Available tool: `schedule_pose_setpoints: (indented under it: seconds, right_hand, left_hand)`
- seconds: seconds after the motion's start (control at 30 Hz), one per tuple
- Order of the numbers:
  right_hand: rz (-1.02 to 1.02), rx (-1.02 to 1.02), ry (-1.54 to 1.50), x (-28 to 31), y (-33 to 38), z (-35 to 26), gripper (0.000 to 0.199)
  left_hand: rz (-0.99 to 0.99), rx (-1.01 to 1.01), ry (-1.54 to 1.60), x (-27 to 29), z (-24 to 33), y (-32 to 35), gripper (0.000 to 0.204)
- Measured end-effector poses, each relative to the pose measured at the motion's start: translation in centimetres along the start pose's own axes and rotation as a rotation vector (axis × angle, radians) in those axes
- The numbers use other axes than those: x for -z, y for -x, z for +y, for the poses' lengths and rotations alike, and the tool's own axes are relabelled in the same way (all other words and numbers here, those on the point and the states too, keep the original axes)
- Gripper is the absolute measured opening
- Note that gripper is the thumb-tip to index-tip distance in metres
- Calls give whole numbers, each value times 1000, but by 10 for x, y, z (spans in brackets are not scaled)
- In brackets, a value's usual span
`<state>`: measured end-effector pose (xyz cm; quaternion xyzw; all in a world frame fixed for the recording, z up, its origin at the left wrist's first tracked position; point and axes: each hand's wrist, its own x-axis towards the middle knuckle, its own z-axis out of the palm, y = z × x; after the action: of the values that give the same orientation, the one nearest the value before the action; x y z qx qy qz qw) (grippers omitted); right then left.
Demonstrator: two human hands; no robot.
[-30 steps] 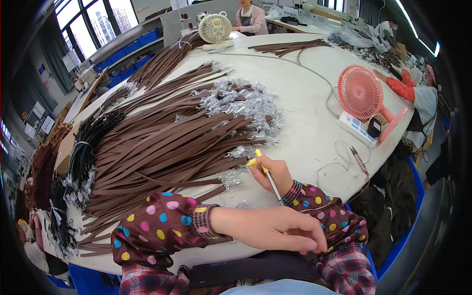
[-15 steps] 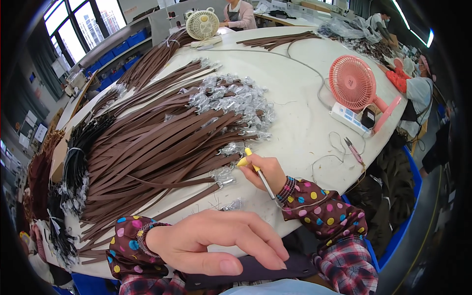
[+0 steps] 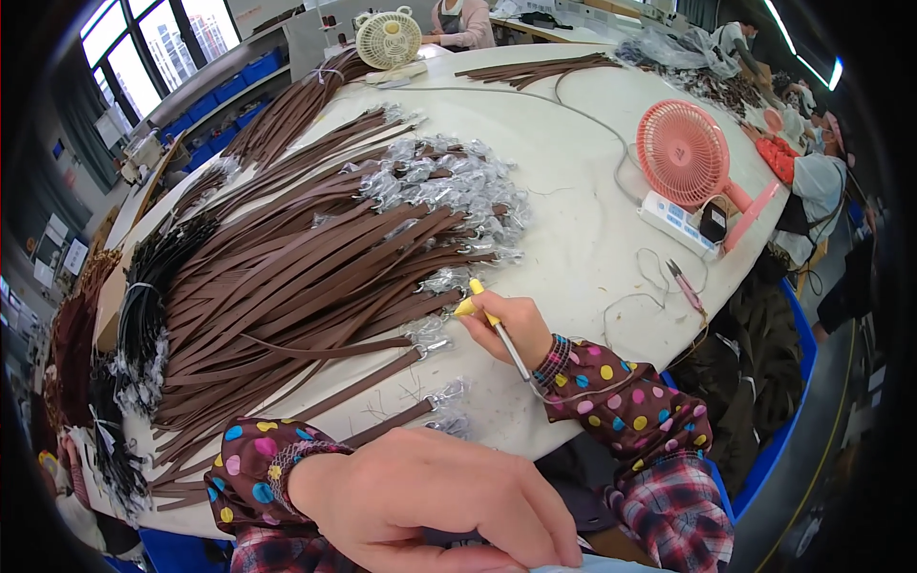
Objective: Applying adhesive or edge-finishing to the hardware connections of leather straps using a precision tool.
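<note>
My right hand (image 3: 504,327) grips a pen-like tool (image 3: 509,349) with a yellow grip, a silver shaft and a thin cord. The yellow end is beside the plastic-wrapped metal clasps (image 3: 447,279) of the brown straps (image 3: 296,277). My left hand (image 3: 439,492) is low at the table's near edge, palm down, with loosely bent fingers and nothing visible in them. Its fingertips reach the bottom of the picture, by light blue cloth (image 3: 578,563). Just beyond it lies a single brown strap (image 3: 396,420) with a plastic-wrapped clasp (image 3: 449,406).
A pink fan (image 3: 681,153) and a white power strip (image 3: 676,224) stand at the right, near pink-handled snips (image 3: 686,285). A cream fan (image 3: 388,40) is at the back. Black bundles (image 3: 153,286) lie left. A blue bin (image 3: 793,401) stands beside the table. Other people work farther off.
My left hand has moved down toward me and its fingers bend more, uncovering more of the near strap and clasp. My right hand has shifted slightly left with the tool.
</note>
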<state>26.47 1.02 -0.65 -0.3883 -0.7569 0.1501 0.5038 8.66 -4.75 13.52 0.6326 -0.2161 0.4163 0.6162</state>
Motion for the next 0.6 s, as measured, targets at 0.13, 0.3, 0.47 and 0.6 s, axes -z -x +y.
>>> schedule_pose_setpoints:
  seconds: [0.13, 0.3, 0.47, 0.6]
  right_hand:
    - [-24, 1, 5, -3, -2, 0, 12]
    - [3, 2, 1, 0, -1, 1, 12]
    - [-4, -1, -15, -2, 0, 1, 12]
    - [0, 0, -23, -2, 0, -1, 12]
  left_hand:
    - [350, -177, 366, -44, -30, 11, 19]
    - [-231, 299, 151, -4, 13, -19, 36]
    - [-79, 438, 425, -14, 22, -21, 69]
    - [-298, 528, 371, -8, 19, -17, 91]
